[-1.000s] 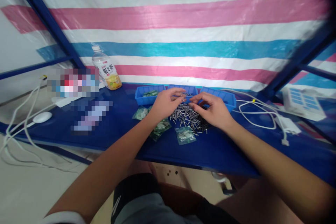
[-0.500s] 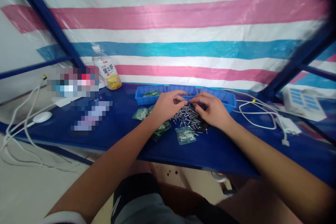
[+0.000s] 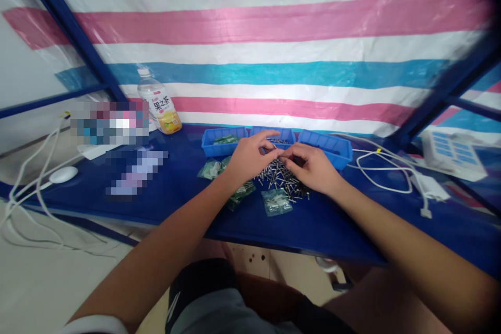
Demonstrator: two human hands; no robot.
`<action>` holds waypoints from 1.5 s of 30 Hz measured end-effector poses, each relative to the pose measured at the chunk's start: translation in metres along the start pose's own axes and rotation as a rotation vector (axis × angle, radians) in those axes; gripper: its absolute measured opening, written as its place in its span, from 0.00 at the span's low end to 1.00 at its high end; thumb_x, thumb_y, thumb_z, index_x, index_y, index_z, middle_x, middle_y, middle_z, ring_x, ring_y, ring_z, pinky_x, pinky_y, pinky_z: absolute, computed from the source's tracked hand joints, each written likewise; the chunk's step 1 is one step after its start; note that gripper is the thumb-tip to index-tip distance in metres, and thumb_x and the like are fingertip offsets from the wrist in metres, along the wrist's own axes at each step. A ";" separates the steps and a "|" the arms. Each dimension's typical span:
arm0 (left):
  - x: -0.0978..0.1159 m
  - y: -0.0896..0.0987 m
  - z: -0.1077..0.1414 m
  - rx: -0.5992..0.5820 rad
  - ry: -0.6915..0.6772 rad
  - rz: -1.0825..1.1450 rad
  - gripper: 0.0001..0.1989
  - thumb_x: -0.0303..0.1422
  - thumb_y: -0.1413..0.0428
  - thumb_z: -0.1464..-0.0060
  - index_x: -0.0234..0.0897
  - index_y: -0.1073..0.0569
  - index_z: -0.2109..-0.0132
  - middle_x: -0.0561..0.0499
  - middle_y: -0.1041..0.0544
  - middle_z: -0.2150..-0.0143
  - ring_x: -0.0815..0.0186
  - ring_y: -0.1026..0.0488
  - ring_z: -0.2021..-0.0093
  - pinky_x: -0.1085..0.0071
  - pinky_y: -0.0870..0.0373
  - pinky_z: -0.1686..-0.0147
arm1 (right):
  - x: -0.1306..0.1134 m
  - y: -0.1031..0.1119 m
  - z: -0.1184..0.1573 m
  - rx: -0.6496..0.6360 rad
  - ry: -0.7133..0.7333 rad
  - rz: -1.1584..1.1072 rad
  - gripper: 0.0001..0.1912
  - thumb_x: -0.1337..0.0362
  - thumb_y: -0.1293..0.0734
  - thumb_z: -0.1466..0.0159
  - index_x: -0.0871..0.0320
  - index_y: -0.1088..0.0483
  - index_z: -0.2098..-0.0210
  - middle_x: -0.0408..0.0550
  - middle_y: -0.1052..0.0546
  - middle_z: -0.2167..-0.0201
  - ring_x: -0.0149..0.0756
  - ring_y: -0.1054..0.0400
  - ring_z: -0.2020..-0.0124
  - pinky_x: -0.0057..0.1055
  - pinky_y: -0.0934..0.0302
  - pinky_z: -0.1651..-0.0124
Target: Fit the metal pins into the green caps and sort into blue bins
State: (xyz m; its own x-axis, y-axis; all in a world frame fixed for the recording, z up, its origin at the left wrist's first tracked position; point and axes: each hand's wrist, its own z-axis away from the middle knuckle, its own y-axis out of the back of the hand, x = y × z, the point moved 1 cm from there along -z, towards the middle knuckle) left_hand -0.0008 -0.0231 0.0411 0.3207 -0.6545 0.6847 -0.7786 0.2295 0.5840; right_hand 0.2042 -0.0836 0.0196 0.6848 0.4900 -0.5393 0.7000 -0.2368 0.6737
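Note:
Both hands meet above a heap of small metal pins [image 3: 287, 180] on the blue table. My left hand [image 3: 252, 156] has thumb and fingers pinched together; what lies between them is too small to make out. Against it, fingertips almost touching, my right hand [image 3: 311, 167] is pinched too, its hold hidden by the fingers. Behind the hands stand a left blue bin [image 3: 207, 147] with green packets, a middle blue bin [image 3: 272, 131] with metal pins, and a right blue bin [image 3: 340, 150]. A clear greenish bag [image 3: 277, 202] of small parts lies in front of the heap.
More green bags [image 3: 211, 168] lie left of the heap. A drink bottle [image 3: 160, 104] stands at the back left. White cables [image 3: 385, 175] and a power adapter [image 3: 430, 186] lie on the right. A white spoon-shaped object [image 3: 63, 175] is far left. The table's front edge [image 3: 274, 244] is near.
My right hand has shifted slightly down and left, closer to my left fingertips. The left index finger has lifted and straightened a little.

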 end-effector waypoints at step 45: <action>-0.026 -0.005 -0.002 -0.224 -0.104 -0.326 0.19 0.24 0.45 0.41 0.36 0.18 0.46 0.43 0.14 0.48 0.57 0.15 0.51 0.58 0.19 0.46 | 0.015 0.005 -0.006 0.017 -0.369 -0.270 0.25 0.40 0.31 0.32 0.53 0.29 0.71 0.44 0.23 0.78 0.32 0.38 0.79 0.34 0.44 0.72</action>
State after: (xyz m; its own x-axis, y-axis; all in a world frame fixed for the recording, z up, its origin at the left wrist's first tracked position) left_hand -0.0042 -0.0063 0.0210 0.4662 -0.7855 0.4070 -0.5051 0.1414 0.8514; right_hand 0.2169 -0.0721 0.0181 0.5019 0.2047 -0.8404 0.8643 -0.1567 0.4780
